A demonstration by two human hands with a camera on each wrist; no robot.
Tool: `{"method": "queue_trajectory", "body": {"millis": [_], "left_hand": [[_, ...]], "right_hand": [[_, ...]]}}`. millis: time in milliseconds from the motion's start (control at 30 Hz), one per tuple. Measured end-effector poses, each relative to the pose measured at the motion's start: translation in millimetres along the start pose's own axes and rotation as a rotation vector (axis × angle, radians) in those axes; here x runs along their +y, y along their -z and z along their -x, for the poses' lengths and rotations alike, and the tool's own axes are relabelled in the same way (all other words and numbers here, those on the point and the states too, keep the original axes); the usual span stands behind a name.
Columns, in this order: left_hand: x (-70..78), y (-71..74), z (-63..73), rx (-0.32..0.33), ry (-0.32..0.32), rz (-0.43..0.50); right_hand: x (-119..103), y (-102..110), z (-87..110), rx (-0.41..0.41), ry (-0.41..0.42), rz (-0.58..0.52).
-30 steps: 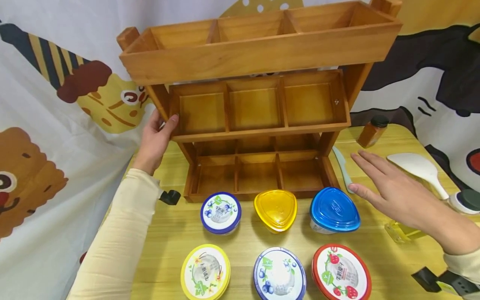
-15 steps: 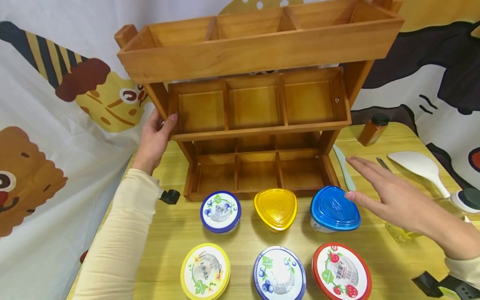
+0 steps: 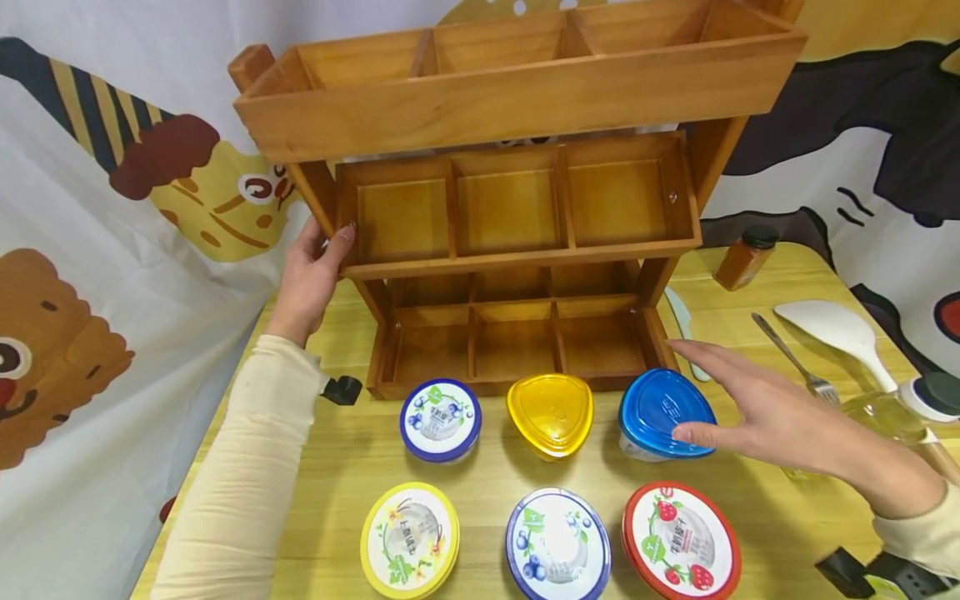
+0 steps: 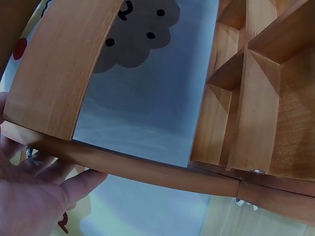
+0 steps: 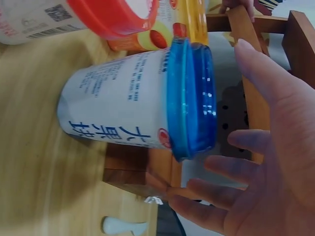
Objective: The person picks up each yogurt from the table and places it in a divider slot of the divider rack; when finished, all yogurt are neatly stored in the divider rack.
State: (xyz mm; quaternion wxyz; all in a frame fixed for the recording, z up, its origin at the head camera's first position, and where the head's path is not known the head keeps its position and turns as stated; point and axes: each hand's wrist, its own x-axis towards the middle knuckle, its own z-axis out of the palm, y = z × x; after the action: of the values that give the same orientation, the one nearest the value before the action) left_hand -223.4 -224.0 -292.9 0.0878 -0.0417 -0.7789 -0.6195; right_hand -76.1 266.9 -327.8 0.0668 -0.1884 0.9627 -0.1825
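A three-tier wooden rack (image 3: 517, 100) with divided compartments stands at the back of the table. My left hand (image 3: 307, 275) grips its left side by the middle tier, thumb in front; in the left wrist view the fingers curl against the wooden side rail (image 4: 147, 169). The right hand (image 3: 787, 417) hovers, fingers spread and holding nothing, at the right of the blue-lidded cup (image 3: 660, 408). Its thumb overlaps the lid in the head view. From the right wrist, that cup (image 5: 118, 103) shows white printed sides, with the fingers (image 5: 221, 191) beyond its lid.
Beside the blue-lidded cup are a yellow-lidded cup (image 3: 551, 412) and a blueberry cup (image 3: 441, 421). Nearer stand a yellow-rimmed cup (image 3: 409, 542), another blueberry cup (image 3: 558, 546) and a strawberry cup (image 3: 681, 542). Right: spice jar (image 3: 746, 258), knife (image 3: 684, 329), fork (image 3: 795, 358), white spoon (image 3: 832, 329), oil bottle (image 3: 885, 417).
My right hand has moved left and slightly down, its thumb coming over the blue lid. The fork has come into view behind it. The left hand keeps its grip on the rack.
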Motion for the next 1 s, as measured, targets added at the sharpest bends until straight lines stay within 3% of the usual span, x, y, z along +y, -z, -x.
{"method": "queue_trajectory", "body": {"millis": [533, 700, 1000], "left_hand": [[0.4, 0.7, -1.4, 0.006, 0.014, -0.026], [2.0, 0.4, -0.3, 0.003, 0.023, -0.058], [2.2, 0.3, 1.1, -0.005, 0.021, -0.033]], "right_hand": [[-1, -19, -1.4, -0.044, 0.117, -0.205], [1, -25, -1.7, -0.048, 0.091, -0.232], [3, -25, -1.5, -0.059, 0.056, -0.258]]}}
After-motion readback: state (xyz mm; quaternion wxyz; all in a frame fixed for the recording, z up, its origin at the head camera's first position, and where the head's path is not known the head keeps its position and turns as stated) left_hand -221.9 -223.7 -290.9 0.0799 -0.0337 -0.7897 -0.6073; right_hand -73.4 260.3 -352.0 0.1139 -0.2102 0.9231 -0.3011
